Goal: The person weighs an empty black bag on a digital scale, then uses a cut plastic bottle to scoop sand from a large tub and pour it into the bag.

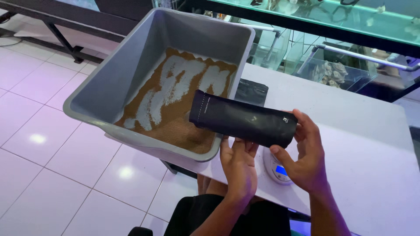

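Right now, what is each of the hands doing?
Left hand: closed around the underside of the black pouch, held sideways over the grey tub.
Right hand: gripping the pouch's right end.

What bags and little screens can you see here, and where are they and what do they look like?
Long matte black pouch: held sideways in the left hand and right hand, its end over the grey plastic tub.
Second flat black pouch: lying on the white table behind the tub.
Small round white scale: under the hands, with a glowing blue screen.
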